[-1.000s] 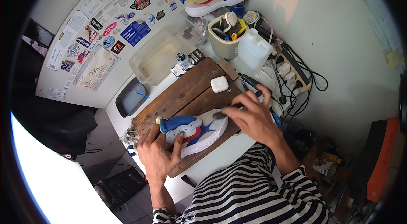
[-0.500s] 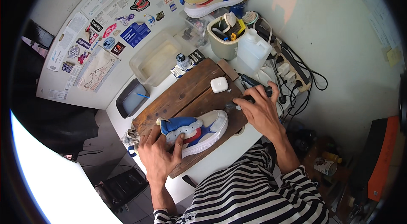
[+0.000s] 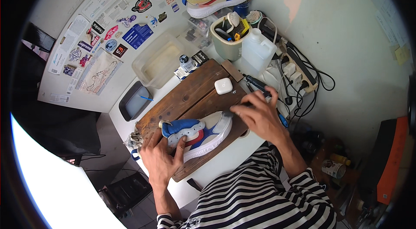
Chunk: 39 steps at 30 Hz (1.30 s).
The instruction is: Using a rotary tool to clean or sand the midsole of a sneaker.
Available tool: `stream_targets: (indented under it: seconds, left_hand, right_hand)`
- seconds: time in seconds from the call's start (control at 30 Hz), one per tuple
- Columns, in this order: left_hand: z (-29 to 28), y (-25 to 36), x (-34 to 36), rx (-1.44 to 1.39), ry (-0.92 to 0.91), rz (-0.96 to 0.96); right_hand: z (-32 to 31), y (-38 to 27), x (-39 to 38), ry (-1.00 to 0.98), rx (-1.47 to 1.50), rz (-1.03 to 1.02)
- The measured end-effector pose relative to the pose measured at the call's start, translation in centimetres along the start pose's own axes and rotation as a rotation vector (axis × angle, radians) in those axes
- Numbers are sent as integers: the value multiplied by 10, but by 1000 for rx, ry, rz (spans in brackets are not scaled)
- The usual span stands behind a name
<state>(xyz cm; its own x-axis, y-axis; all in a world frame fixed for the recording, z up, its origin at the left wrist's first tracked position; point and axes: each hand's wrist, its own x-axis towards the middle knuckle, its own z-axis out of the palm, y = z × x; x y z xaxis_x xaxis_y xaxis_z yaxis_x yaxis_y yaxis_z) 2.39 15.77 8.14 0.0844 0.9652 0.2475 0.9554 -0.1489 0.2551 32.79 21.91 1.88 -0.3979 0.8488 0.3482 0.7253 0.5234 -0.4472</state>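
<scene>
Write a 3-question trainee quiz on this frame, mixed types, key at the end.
1. Multiple choice. The left hand is on:
a) the clear tray
b) the near shoe
c) the power strip
2. True or false: the small white case sits on the wooden board.
3. Fill in: the whitish jug stands beside an open-topped, pale ____.

Key: 1. b; 2. true; 3. bin.
</scene>
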Motion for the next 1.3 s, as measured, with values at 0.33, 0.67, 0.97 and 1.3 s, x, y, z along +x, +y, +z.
stream_targets:
  seconds: [0.33, 0.67, 0.97, 1.3]
  left_hand:
    - [0, -1, -10, 7, 59, 79]
    - [37, 10, -44, -128, 106, 211]
    - [49, 28, -69, -2, 36, 208]
    - [50, 24, -52, -110, 10, 208]
  right_hand:
    - [-9, 19, -11, 73, -295, 98]
    - [-17, 16, -17, 148, -96, 268]
    - [-17, -4, -30, 95, -138, 265]
    - [-7, 6, -50, 25, -437, 287]
